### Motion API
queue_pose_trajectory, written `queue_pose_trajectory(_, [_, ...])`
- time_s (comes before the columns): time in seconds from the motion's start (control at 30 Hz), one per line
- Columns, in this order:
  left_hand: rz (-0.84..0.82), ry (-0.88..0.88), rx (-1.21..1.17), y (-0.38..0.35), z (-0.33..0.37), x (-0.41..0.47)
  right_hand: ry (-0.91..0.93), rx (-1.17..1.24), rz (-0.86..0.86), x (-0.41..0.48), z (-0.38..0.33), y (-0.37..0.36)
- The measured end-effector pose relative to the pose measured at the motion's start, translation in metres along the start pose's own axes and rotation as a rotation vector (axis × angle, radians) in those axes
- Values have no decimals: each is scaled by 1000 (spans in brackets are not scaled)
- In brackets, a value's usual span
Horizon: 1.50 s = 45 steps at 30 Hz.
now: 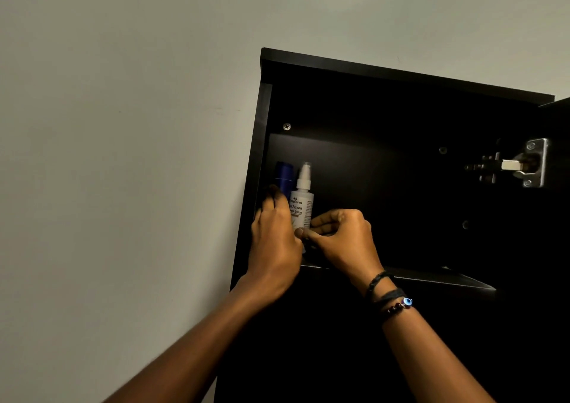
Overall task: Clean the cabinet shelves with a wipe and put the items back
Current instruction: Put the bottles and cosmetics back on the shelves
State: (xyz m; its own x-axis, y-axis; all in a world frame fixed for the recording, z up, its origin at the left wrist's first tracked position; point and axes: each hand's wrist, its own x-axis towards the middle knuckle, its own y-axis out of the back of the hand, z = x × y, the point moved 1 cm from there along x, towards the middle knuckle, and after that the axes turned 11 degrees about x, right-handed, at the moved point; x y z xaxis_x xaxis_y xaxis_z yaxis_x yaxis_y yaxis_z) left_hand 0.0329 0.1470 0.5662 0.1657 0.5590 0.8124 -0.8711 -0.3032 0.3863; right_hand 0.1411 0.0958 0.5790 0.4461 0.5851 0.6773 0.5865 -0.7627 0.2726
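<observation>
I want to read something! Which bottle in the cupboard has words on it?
The white pump bottle, right of the dark blue bottle: it carries printed words; the blue one's visible part is plain.

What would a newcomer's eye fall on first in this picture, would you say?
The left hand and the right hand meet at a white pump bottle and a blue bottle standing at the left end of a shelf in the open black cabinet. A shiny metal hinge catches light at the right.
</observation>
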Motion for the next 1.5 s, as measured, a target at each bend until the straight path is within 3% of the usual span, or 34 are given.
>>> queue_pose_trajectory(0.33, [54, -85, 76, 1, -3, -15, 25, -71, 39, -7, 0, 1])
queue_pose_trajectory(0.47, [35, -154, 59, 6, -4, -28, 123, -238, 93, -25, -3, 3])
queue_pose_trajectory(0.57, [39, -280, 65, 5, -9, -46, 251, -365, 137, -51, -2, 4])
queue_pose_trajectory(0.7, [30, -394, 48, 2, -18, -83, 279, -436, 95, -98, 10, 3])
queue_pose_trajectory(0.87, [-66, -387, -138, -13, -32, -177, 271, -366, 132, -190, 60, -3])
queue_pose_trajectory(1.1, [-503, -29, -307, -76, -83, -385, -285, -232, 178, -393, 195, -42])
queue_pose_trajectory(1.27, [-862, -7, -265, -116, -112, -465, -585, -260, 171, -464, 252, -30])
queue_pose_trajectory(1.5, [-1223, 116, -106, -146, -147, -546, -944, -333, 141, -529, 290, -10])
